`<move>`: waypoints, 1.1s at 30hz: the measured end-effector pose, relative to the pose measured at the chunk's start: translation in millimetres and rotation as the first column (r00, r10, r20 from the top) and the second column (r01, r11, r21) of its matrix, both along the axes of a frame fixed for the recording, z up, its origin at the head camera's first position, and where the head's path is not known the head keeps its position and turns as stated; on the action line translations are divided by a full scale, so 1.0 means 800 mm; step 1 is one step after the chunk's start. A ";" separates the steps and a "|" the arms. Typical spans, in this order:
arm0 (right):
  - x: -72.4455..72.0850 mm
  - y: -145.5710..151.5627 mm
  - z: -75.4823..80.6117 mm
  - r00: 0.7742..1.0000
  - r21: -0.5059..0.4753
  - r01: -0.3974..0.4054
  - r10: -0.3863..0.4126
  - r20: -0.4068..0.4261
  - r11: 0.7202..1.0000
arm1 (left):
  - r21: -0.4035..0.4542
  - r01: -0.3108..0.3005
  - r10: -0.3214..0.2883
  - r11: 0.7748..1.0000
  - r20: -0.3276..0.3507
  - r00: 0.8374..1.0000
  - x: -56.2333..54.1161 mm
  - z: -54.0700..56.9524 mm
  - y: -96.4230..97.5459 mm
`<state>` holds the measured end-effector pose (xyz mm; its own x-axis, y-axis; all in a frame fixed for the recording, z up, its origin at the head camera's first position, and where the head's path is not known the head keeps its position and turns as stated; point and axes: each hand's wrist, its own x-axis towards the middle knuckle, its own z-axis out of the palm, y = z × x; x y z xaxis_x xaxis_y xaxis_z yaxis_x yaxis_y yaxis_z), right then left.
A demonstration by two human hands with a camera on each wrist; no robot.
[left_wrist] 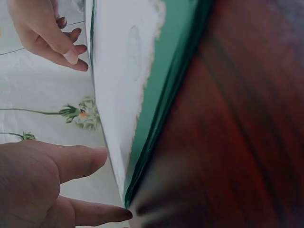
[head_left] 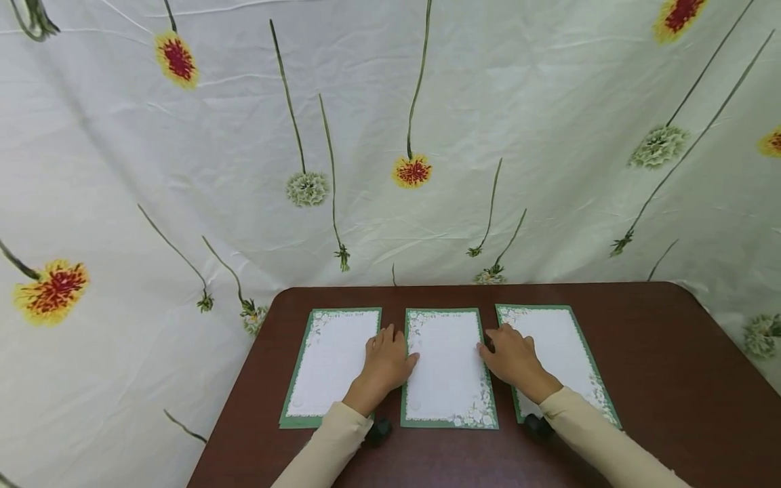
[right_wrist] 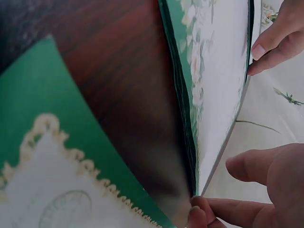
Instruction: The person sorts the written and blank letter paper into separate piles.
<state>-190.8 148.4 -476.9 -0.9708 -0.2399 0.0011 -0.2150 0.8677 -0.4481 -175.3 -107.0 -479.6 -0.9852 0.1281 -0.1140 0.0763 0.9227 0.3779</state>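
Between my two hands lies a stack of letter paper [head_left: 448, 366], white with a green border and printed white flowers. On its left side my left hand [head_left: 386, 362] has its thumb over the long edge, and in the left wrist view its fingertips [left_wrist: 121, 213] are at the stack's side. My right hand [head_left: 515, 359] is at the opposite edge. In the right wrist view, its bent fingertips [right_wrist: 199, 209] touch the stack's side while the thumb [right_wrist: 242, 166] stands apart. Several layers show along the green edge.
A similar green-bordered paper [head_left: 332, 366] lies to the left, and another paper [head_left: 561, 346] to the right, partly under my right arm. All rest on a dark brown table [head_left: 671, 379]. Behind it hangs a white flowered cloth [head_left: 549, 135].
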 end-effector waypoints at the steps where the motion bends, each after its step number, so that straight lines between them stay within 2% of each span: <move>1: 0.001 -0.001 0.000 1.000 0.002 0.000 0.000 0.004 1.000 | 0.002 0.002 -0.002 1.000 -0.001 1.000 0.001 0.000 -0.001; 9: 0.004 -0.007 -0.007 0.999 0.033 -0.014 0.012 0.049 0.999 | 0.012 0.015 -0.015 1.000 -0.008 1.000 0.002 -0.006 -0.003; 14: 0.004 -0.011 -0.010 0.999 0.038 0.002 -0.004 0.042 0.999 | 0.013 0.023 -0.023 1.000 -0.004 1.000 0.001 -0.008 -0.002; 25: 0.006 -0.016 -0.004 0.999 0.051 0.019 -0.021 0.040 0.999 | 0.030 -0.003 0.002 1.000 0.031 1.000 0.001 -0.009 0.000; 33: 0.010 -0.016 0.001 0.999 0.060 0.043 -0.044 0.017 0.997 | 0.074 0.009 -0.007 0.997 -0.035 0.999 0.007 -0.007 0.001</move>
